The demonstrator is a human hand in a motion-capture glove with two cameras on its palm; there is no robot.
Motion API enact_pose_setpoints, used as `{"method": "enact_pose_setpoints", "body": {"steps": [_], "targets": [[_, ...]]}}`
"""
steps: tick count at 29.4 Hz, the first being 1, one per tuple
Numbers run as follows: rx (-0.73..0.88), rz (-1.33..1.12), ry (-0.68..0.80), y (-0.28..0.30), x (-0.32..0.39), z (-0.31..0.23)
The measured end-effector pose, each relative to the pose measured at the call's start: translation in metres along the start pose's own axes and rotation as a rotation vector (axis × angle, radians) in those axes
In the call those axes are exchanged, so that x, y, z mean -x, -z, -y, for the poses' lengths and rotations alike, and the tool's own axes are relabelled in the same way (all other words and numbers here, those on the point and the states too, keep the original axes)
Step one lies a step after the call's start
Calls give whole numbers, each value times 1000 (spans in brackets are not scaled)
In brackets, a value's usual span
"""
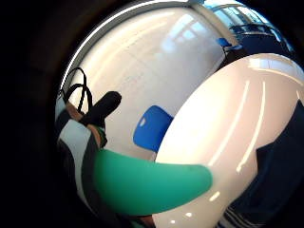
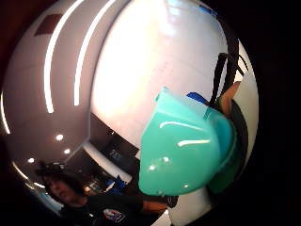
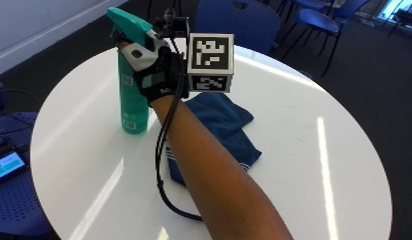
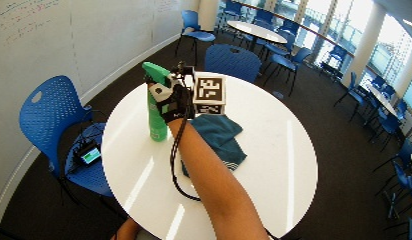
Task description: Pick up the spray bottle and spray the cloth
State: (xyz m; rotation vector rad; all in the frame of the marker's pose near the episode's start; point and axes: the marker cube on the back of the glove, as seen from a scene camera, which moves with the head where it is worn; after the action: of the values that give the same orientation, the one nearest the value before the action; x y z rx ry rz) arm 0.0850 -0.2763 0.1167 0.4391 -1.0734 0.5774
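The teal spray bottle (image 3: 133, 85) is standing upright toward the upper left of the outside view, its base looking to be resting on the round white table (image 3: 312, 150), though contact is hard to confirm. The gloved right hand (image 3: 156, 70) is wrapping its fingers around the bottle's neck just under the trigger head, which is filling much of the thumb-side palm view (image 2: 183, 150). Just right of the bottle, partly behind the forearm, a dark blue cloth (image 3: 222, 125) is lying crumpled near the table's middle. The step in hand appears to be the grasp itself, with lifting apparently not yet done. The next move is likely calling for raising the bottle, turning its nozzle toward the cloth, and getting a finger onto the trigger. Blue chairs (image 4: 49, 117) are standing around the table.
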Motion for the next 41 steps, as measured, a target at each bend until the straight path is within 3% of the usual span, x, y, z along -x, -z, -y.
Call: {"method": "enact_pose_setpoints", "body": {"steps": [13, 41], "targets": [[-28, -35, -4, 30, 12, 21], [2, 15, -88, 31, 9, 29]]}}
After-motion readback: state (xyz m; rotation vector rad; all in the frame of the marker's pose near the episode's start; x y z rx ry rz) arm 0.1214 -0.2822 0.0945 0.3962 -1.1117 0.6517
